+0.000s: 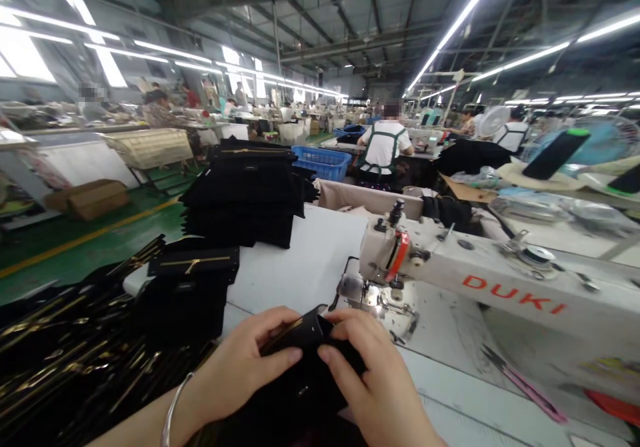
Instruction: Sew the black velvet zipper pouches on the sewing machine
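Note:
A black fabric piece with a folded upper edge lies between my hands, at the front edge of the sewing table. My left hand wears a bracelet and pinches the fold from the left, thumb in front. From the right, my right hand grips the same piece near its open end, with thumb and fingers close together. Just beyond my right hand is the needle area of a white sewing machine. The lower part of the fabric is dark and hard to make out.
Stacked black pieces stand behind on the white table. Zippered black pieces pile up at left. Pink-handled scissors lie at right. Beyond are a blue basket, thread cones and a person in white.

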`<state>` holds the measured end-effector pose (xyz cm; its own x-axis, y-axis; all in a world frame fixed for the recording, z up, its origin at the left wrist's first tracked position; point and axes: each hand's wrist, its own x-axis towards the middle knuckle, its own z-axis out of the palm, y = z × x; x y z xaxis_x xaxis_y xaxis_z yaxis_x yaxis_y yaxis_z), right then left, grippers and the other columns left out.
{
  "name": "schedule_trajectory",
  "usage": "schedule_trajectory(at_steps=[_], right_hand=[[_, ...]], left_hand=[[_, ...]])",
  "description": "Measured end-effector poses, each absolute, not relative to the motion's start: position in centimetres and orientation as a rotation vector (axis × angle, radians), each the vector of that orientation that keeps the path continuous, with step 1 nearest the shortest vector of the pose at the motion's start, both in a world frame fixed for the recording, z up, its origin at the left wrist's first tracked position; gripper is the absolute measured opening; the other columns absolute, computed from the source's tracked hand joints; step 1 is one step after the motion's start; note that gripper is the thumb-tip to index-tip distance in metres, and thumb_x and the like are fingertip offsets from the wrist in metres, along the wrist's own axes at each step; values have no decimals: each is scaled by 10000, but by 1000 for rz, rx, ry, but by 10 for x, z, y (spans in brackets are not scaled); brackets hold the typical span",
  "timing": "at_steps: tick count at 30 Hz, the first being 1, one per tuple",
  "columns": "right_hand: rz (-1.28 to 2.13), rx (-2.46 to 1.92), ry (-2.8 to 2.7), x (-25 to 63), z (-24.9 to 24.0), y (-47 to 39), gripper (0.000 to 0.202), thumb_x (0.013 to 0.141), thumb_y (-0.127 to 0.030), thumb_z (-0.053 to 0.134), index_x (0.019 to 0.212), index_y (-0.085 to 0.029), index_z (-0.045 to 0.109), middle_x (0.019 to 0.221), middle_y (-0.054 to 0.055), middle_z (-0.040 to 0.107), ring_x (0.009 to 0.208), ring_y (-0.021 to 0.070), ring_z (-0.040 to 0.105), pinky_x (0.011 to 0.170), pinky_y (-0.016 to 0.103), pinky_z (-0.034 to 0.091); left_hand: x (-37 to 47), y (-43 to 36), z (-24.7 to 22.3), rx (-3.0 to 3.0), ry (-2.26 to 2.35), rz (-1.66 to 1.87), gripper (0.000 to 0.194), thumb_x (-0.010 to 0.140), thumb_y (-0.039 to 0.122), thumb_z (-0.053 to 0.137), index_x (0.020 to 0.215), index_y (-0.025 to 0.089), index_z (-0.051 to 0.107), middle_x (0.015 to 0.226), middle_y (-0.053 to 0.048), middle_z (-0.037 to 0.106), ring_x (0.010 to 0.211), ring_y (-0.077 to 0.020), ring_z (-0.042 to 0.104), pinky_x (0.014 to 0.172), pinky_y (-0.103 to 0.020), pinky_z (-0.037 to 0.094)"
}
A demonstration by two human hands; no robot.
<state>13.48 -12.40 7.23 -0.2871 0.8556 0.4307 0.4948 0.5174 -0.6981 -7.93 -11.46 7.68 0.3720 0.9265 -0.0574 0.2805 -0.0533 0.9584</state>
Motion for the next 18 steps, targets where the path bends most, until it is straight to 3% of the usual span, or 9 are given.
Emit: schedule_trajectory(at_steps=[8, 18], right_hand=[[749, -1075, -1853, 156, 71, -135, 102, 923, -196, 574, 895, -242, 660, 1033, 10, 683, 952, 157, 637, 843, 271, 512], [806, -1224, -1717, 164, 70, -138, 74, 839, -203, 656, 777, -242, 664, 938, -6, 704, 871, 174, 651, 788, 288, 504]], left_hand=[[-54, -119, 65, 1245, 981, 942, 273, 812, 327, 757, 1041, 192, 692, 975, -50, 714, 933, -215, 657, 840, -298, 535], [-41, -126, 64, 1008, 1000, 923, 246, 830, 342, 739, 1032, 204, 714, 924, -36, 715, 821, -194, 652, 760, -283, 537]])
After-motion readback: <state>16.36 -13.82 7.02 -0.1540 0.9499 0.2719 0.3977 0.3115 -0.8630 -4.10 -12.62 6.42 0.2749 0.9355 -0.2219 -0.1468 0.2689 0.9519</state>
